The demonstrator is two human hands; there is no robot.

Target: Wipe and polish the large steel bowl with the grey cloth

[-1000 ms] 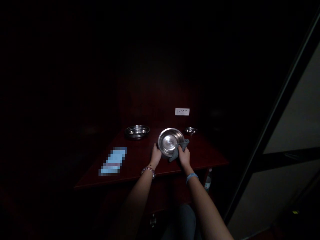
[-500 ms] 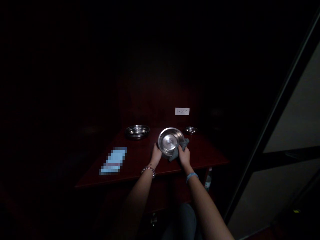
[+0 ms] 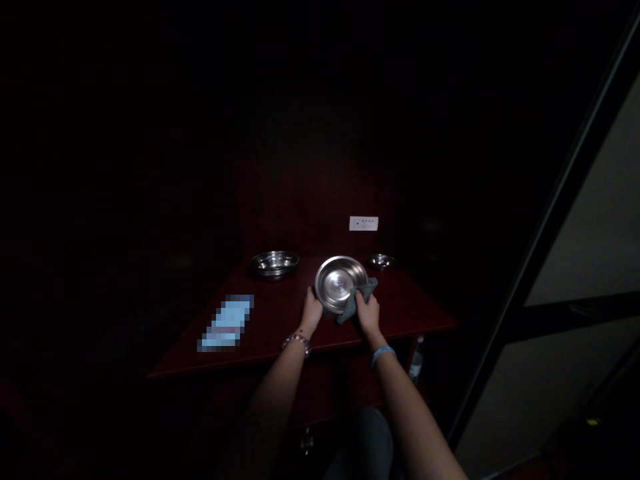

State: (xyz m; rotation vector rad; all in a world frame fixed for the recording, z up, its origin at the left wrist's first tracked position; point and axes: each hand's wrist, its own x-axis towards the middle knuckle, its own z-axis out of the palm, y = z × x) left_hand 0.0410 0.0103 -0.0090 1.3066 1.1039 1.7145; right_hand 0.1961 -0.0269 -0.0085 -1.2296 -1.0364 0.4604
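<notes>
A shiny steel bowl (image 3: 336, 283) is held tilted above the dark red desk, its inside facing me. My left hand (image 3: 312, 313) grips the bowl's lower left side, its fingertips hidden behind it. At the lower right of the rim, my right hand (image 3: 369, 312) is closed on a grey cloth (image 3: 349, 309), with the thumb on top. The cloth is folded over the rim, and part of it lies against the inside of the bowl.
Steel bowls, seemingly stacked (image 3: 274, 264), stand at the back left of the desk (image 3: 280, 320). A smaller steel bowl (image 3: 381, 261) sits at the back right. A blurred pale blue item (image 3: 227, 323) lies left. Below the right edge stands a bottle (image 3: 416, 360); a socket panel (image 3: 363, 223) is on the wall.
Almost nothing differs. The whole view has shifted by a few pixels, while both hands keep the same hold on the bowl and the cloth.
</notes>
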